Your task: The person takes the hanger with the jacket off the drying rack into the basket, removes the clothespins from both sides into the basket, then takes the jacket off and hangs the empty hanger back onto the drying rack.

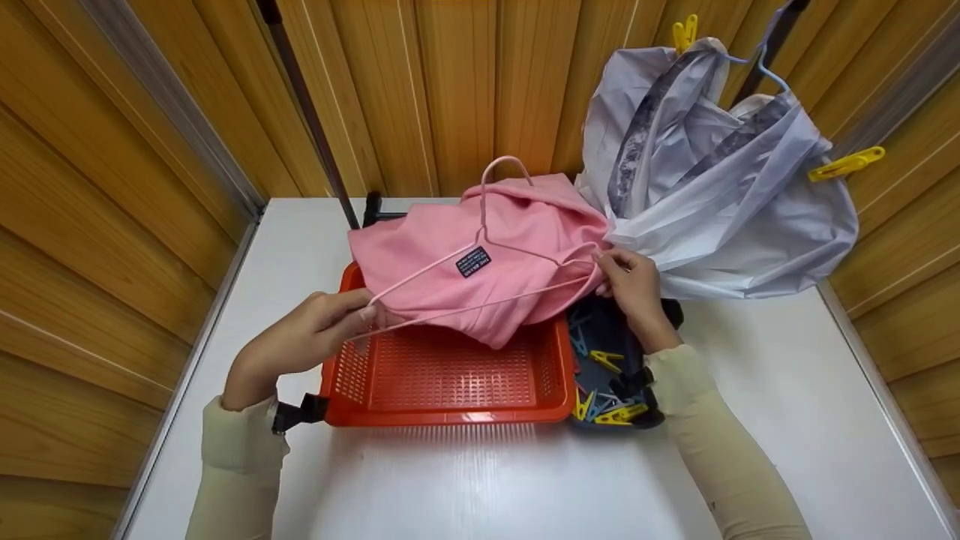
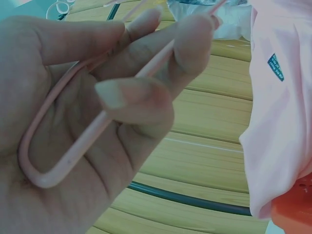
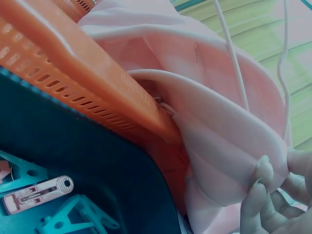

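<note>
A pink garment (image 1: 420, 232) with a dark label (image 1: 472, 262) lies spread over the back of a red basket (image 1: 450, 417). Over it stands a pink wire hanger (image 1: 482, 206), hook up. My left hand (image 1: 311, 334) grips the hanger's left corner; in the left wrist view the wire (image 2: 80, 146) bends across the palm between thumb and fingers. The right hand (image 1: 634, 289) pinches the garment's edge at the hanger's right side. In the right wrist view, thumb and fingertips (image 3: 263, 170) fold over that edge, and the hanger's right end is hidden behind the cloth.
Right of the basket sits a dark bin (image 1: 656, 416) with several clothespins (image 1: 606, 360). A white garment (image 1: 720, 217) hangs at the back right, with yellow clothespins (image 1: 847, 163) on it. A dark pole (image 1: 311, 112) rises at the left against wooden panels (image 1: 457, 97).
</note>
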Demonstrator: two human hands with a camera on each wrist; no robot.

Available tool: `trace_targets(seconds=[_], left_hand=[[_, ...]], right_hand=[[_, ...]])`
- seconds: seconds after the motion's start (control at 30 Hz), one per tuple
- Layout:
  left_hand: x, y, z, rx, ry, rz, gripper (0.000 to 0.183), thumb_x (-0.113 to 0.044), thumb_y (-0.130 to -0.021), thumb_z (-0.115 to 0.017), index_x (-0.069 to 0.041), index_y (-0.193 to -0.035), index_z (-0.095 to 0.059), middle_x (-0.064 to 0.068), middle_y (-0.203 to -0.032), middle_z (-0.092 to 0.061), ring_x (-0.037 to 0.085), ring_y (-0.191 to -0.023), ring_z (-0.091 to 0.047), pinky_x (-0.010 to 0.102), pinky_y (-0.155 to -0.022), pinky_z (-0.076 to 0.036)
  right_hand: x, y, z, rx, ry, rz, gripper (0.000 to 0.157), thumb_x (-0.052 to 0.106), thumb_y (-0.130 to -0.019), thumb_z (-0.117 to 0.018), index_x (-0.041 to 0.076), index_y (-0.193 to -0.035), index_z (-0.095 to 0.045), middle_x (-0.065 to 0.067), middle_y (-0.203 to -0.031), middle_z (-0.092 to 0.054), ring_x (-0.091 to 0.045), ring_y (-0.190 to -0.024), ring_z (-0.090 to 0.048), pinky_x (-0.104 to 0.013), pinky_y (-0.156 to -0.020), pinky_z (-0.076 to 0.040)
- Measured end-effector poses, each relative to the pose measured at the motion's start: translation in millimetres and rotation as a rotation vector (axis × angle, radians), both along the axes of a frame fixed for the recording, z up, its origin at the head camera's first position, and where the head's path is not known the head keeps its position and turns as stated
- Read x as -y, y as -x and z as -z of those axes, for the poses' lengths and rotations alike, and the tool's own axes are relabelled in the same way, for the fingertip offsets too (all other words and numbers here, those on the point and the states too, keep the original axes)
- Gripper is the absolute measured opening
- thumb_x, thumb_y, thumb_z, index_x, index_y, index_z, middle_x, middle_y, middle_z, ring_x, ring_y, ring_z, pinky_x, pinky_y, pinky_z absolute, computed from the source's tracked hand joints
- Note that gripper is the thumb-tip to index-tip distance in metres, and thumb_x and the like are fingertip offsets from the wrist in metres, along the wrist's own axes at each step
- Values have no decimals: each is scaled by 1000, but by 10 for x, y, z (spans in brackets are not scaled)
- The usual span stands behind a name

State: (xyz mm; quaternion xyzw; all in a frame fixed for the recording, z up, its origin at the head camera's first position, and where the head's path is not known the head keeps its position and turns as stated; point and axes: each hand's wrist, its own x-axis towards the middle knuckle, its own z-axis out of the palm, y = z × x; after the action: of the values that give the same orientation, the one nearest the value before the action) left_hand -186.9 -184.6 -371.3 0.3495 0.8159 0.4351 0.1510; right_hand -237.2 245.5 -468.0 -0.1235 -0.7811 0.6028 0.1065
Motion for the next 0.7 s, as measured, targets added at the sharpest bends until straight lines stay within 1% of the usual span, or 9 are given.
trace_targets(seconds=[0.07,0.17,0.23,0.3,0.33,0.43,0.5,0.63,0.7], left_hand=[[31,24,26,-12,-20,-4,17,-17,-97,-42,-10,-99,-57,4,-82,-60,19,-73,-58,28,-66,-52],[42,38,17,-30,-65,-30,16,-15,-96,-42,-9,-98,-57,3,-87,-62,18,-80,-60,27,-73,-53],[28,27,-25,-63,-80,-67,15,-12,-96,-42,-6,-96,-56,3,-85,-62,18,-78,-60,28,-72,-53],[-1,5,-87,-92,-93,-95,14,-9,-96,-42,-4,-94,-56,3,-84,-62,19,-78,-60,27,-73,-52],[-18,-10,-124,-109,-99,-106,15,-7,-96,-42,-3,-95,-56,4,-81,-61,21,-74,-58,27,-70,-52],[-68,-45,-225,-148,-137,-119,17,-2,-95,-41,1,-99,-58,8,-78,-61,25,-67,-54,24,-64,-49],[-95,-53,-270,-170,-175,-134,18,1,-94,-40,4,-99,-57,11,-80,-63,27,-66,-54,23,-62,-48],[-134,-46,-305,-236,-222,-201,16,2,-93,-41,6,-95,-56,13,-77,-63,27,-66,-54,23,-65,-49],[-143,-23,-290,-285,-230,-249,15,2,-93,-42,5,-95,-56,14,-72,-59,22,-61,-51,21,-60,-47]], right_hand=[[-4,-1,-2,10,12,-2,33,33,-84,-64,1,-92,-65,6,-54,-54,-6,-40,-53,-22,-42,-46],[-6,-7,-6,27,30,-6,36,34,-84,-63,-1,-95,-64,6,-53,-54,-6,-40,-53,-21,-42,-45],[-8,-12,-9,34,38,-17,38,33,-85,-62,-3,-97,-63,6,-53,-53,-5,-40,-53,-20,-42,-45],[-7,-19,-13,35,48,-21,37,32,-86,-62,-3,-98,-63,6,-53,-53,-5,-40,-53,-20,-42,-44],[-5,-21,-13,34,56,-21,36,32,-86,-62,-3,-97,-63,5,-52,-53,-6,-40,-53,-19,-41,-44],[-2,-28,-14,31,87,-29,33,30,-86,-62,-1,-94,-63,4,-52,-53,-7,-39,-53,-20,-40,-43],[-3,-35,-15,30,103,-34,31,30,-85,-63,0,-91,-62,3,-51,-53,-8,-38,-53,-20,-39,-43],[-2,-54,-21,30,119,-52,30,32,-85,-63,3,-88,-62,2,-52,-52,-9,-38,-55,-21,-39,-44],[-1,-63,-25,30,126,-61,31,33,-84,-63,3,-90,-62,2,-53,-52,-9,-39,-55,-21,-40,-45]])
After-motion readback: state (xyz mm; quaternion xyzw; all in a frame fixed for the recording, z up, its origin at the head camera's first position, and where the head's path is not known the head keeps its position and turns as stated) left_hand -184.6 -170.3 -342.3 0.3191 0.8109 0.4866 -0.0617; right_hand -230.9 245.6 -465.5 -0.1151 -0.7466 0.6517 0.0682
